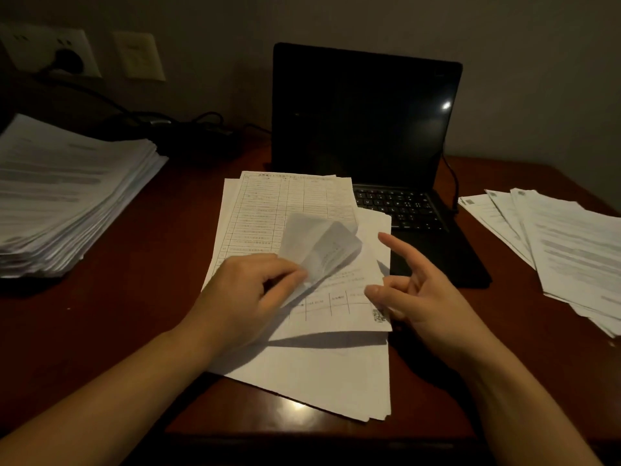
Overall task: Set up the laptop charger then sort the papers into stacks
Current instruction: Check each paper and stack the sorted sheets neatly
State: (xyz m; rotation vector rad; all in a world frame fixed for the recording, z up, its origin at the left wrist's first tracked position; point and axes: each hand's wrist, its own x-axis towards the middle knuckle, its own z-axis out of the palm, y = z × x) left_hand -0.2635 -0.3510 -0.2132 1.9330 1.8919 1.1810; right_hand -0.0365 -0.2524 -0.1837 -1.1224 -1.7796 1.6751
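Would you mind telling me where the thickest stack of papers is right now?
In the head view, the thickest stack sits at the left edge of the desk, left of the laptop and in front of the wall socket.

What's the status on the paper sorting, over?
Left hand pinches a curled sheet; right hand open beside it. Middle pile overlaps the laptop keyboard. Thick stack left, fanned stack right.

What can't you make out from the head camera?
Head view:
- Text on the tall stack and fanned papers: blurred.
- The charger brick: lost in shadow.
- Left part of the laptop keyboard: under the middle pile.
- Whether the right hand holds the lifted sheet: its thumb covers the contact.
- Print on the folded slip in the left hand: too small.
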